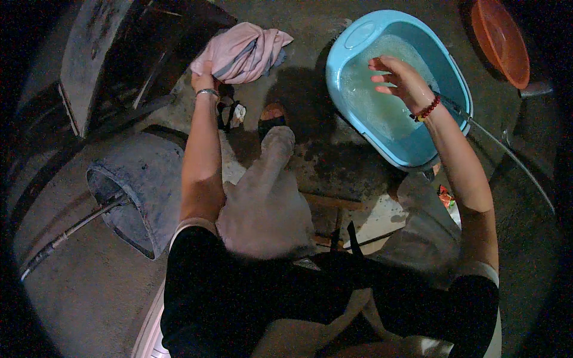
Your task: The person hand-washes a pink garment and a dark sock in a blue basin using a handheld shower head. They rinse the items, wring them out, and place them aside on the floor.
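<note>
A bundled pink and grey cloth (246, 53) hangs from my left hand (205, 80), which grips it at its left end. The cloth is held off to the left of the blue plastic tub (333, 67). Above that tub is my right hand (400, 83), empty, with its fingers spread apart and its skin looking wet. Cloudy, sudsy water (376, 105) lies in the tub, foam gathered along the sides. A thin hose (515, 154) reaches over the tub's right rim, and its end is partly hidden behind my right wrist.
An orange plastic basin (501, 44) leans at the upper right. To my left, a dark bucket (143, 174) lies tipped over, with a pole (71, 232) reaching into its mouth. A large worn panel (94, 58) stands at the upper left. The concrete floor (313, 121) has wet patches.
</note>
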### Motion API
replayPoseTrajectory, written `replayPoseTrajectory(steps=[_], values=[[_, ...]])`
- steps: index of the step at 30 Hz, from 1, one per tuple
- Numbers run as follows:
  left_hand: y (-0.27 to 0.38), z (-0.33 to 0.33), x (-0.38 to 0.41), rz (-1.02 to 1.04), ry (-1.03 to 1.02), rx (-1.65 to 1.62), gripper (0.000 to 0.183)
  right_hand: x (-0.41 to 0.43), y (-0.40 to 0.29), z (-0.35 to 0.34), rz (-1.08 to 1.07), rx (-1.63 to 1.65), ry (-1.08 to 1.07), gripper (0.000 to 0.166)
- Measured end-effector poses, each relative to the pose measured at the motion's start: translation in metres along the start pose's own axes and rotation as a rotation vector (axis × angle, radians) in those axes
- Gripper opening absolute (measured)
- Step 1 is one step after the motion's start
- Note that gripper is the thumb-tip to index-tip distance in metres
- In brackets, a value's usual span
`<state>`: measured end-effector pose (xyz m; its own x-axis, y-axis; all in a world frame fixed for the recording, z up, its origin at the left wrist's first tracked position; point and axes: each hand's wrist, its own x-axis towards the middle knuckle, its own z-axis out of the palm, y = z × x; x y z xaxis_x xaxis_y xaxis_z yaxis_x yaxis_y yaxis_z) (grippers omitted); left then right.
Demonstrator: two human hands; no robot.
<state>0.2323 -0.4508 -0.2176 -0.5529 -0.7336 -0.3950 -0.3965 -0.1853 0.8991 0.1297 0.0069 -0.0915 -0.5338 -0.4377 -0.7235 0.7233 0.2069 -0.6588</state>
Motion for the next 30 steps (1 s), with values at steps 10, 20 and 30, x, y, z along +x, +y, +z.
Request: replayPoseTrajectory(steps=[10, 20, 30], values=[[-0.053, 0.004, -0.015, -0.195, 0.151, 0.242, 0.059, 0.000, 0.009, -0.003, 0.010, -0.029, 0.009, 0.037], [0.016, 0.046, -0.037, 0.758, 0.182, 0.957, 0.084, -0.004, 0.019, -0.025, -0.038, -0.038, 0.038, 0.035], [-0.018, 0.053, -0.038, 0.465, -0.368, 1.529, 0.072, -0.006, 0.028, -0.027, -0.016, -0.049, 0.030, 0.035]])
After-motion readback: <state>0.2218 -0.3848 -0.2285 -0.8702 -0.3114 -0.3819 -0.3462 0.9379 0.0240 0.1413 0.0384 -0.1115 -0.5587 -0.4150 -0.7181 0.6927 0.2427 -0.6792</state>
